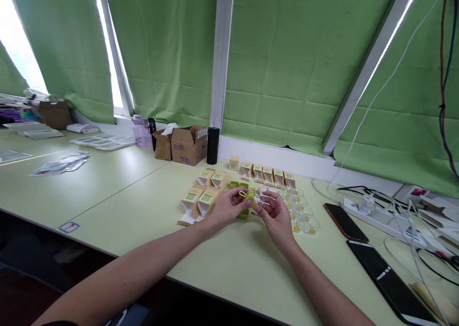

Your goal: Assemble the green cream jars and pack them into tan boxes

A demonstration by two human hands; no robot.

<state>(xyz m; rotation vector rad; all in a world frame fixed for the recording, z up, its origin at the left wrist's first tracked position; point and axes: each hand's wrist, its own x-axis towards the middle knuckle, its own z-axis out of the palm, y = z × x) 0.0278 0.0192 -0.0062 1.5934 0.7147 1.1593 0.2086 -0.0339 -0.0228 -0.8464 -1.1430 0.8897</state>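
Note:
Above the table, my left hand (229, 205) pinches a small green cap (250, 195) with a yellow loop. My right hand (275, 213) has its fingers closed round a clear plastic cover (258, 200) right against the cap; whether the two are joined I cannot tell. Behind and below my hands lie more green pieces (234, 184), partly hidden. Just right of my right hand, clear plastic pieces with yellow parts (301, 211) lie in a group. To the left of my left hand stand several open small cardboard boxes (193, 197) with green labels.
A row of similar boxes (267, 174) stands at the back by a black cylinder (213, 146) and a larger carton (189, 146). Two phones (385, 273) and a power strip (376, 216) with tangled cables are at right. Flat packets (62, 163) lie far left.

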